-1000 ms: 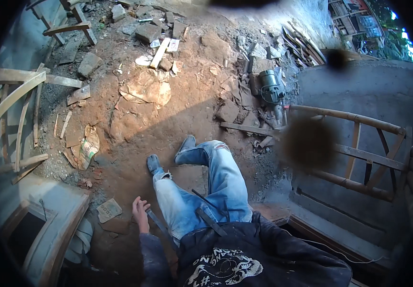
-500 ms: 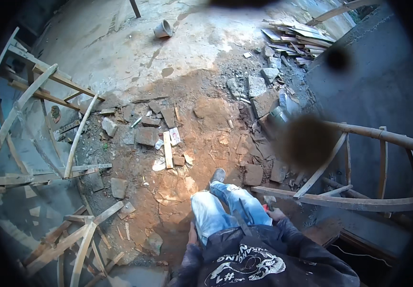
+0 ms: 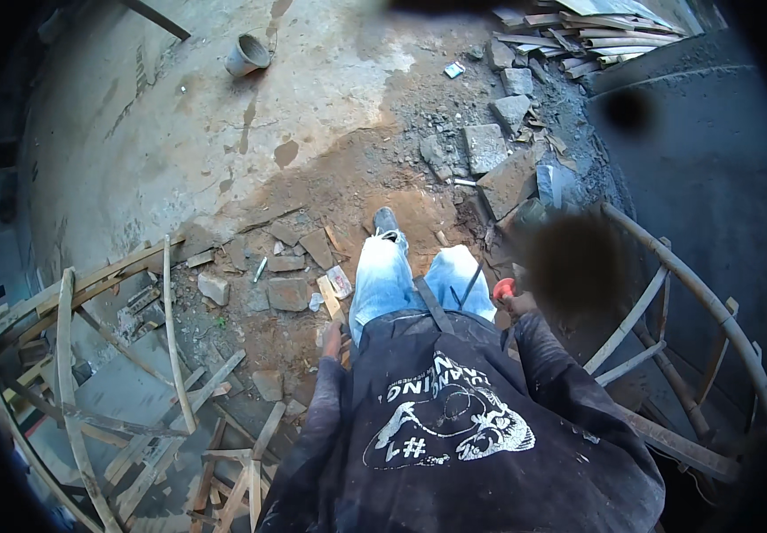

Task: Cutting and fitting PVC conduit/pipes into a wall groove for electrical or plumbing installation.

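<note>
My right hand (image 3: 520,305) is closed around a red thing with a rounded end (image 3: 505,288), held beside my right thigh. The rest of it is hidden by the hand and by a dark blur, so its kind does not show. On the other side, my left hand (image 3: 331,341) hangs by my left hip, fingers stretched downward and nothing visible in it. Pale blue jeans (image 3: 381,280) and a dark printed top (image 3: 441,400) cover my body. A dark flat strip (image 3: 434,306) sticks out at the waist of the top.
Broken bricks and stone blocks (image 3: 487,148) lie ahead on the right, below a stack of boards (image 3: 619,35). A bucket (image 3: 247,55) lies tipped on the concrete floor (image 3: 170,133). Wooden pole frames stand on the left (image 3: 67,355) and right (image 3: 703,240). Loose bricks (image 3: 287,294) litter the dirt.
I have stepped forward, so the rubble and frames sit closer or lower in view. The right hand, still holding the red thing, and the left hand stay at my sides.
</note>
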The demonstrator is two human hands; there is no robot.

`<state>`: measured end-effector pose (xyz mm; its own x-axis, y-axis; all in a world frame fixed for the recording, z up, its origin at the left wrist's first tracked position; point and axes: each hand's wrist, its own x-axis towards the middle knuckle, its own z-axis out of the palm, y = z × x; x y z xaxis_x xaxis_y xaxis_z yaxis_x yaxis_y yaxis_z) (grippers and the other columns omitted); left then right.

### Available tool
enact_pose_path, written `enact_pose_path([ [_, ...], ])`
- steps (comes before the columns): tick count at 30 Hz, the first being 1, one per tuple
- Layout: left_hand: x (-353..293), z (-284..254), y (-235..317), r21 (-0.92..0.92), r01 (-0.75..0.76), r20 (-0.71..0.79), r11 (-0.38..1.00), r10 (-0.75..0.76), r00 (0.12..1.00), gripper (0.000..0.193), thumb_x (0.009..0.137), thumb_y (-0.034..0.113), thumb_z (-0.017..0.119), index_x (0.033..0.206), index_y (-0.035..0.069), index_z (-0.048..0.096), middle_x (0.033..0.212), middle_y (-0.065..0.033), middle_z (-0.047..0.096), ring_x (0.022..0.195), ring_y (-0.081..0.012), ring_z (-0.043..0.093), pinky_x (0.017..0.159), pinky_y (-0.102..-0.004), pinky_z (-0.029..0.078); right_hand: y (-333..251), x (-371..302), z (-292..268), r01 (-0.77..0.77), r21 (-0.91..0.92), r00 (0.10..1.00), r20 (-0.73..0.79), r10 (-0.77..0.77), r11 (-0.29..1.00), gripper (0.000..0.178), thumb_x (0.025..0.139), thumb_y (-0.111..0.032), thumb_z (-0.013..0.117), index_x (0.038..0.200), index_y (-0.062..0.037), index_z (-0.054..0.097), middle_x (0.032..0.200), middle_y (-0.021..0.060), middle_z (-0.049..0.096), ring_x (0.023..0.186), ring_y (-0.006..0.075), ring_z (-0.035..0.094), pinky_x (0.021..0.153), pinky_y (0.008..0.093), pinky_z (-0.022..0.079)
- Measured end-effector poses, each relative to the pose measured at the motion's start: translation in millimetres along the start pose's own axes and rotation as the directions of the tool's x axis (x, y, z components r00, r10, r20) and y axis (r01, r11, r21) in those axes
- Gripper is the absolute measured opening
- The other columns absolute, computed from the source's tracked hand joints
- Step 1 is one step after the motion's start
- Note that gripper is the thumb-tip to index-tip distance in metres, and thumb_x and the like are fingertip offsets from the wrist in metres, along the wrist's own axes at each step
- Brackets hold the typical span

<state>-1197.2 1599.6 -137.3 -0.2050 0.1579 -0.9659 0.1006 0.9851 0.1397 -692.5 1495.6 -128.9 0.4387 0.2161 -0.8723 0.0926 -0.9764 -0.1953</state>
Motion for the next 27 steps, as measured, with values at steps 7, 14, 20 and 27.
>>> enact_pose_path([
  [7,-58.6,52.2,298.7,0.086,-0.527,-0.007,0.846,0.529,0.848,0.042,0.094,0.032,0.053,0.124,0.004,0.053,0.115,-0.0131,0.062,0.101,-0.0198,0.061,0.086,-0.0335,0.046,-160.3,-22.9,7.8,-0.110,0.365,0.993,0.089,0.083,0.924,0.025,0.094,-0.025,0.054,0.093,-0.0012,0.059,0.064,0.0057,0.060,0.043,0.0123,0.049,0.039,0.0262,0.036],
  [14,-40.2,232.9,472.2,0.344,-0.198,0.580,0.918,-0.042,0.814,0.066,0.088,0.054,0.057,0.127,0.001,0.050,0.125,-0.0165,0.056,0.109,-0.0223,0.058,0.091,-0.0356,0.044,-431.7,41.3,6.6,0.292,0.134,0.952,0.050,-0.301,0.947,0.035,0.095,-0.031,0.047,0.120,-0.0065,0.042,0.098,0.0279,0.062,0.096,0.0433,0.060,0.081,0.0481,0.045],
  [20,37.4,277.9,515.4,-0.043,0.186,0.642,0.982,-0.115,0.758,0.049,0.093,0.031,0.057,0.131,0.005,0.042,0.110,-0.0149,0.058,0.102,-0.0270,0.059,0.090,-0.0397,0.050,-527.3,44.0,97.3,0.570,-0.122,0.822,0.108,-0.560,0.813,0.058,0.093,-0.010,0.046,0.141,0.0052,0.018,0.137,0.0298,0.035,0.119,0.0431,0.046,0.098,0.0479,0.037],
  [27,176.3,218.7,545.0,-0.323,0.410,0.464,0.853,-0.235,0.854,0.022,0.089,0.013,0.054,0.110,0.007,0.053,0.069,0.0043,0.045,0.050,-0.0022,0.040,0.046,-0.0218,0.039,-492.1,136.4,119.3,0.105,-0.001,0.994,-0.025,-0.105,0.994,0.023,0.097,-0.019,0.052,0.105,0.0006,0.062,0.089,0.0085,0.067,0.085,0.0116,0.062,0.075,0.0270,0.047],
])
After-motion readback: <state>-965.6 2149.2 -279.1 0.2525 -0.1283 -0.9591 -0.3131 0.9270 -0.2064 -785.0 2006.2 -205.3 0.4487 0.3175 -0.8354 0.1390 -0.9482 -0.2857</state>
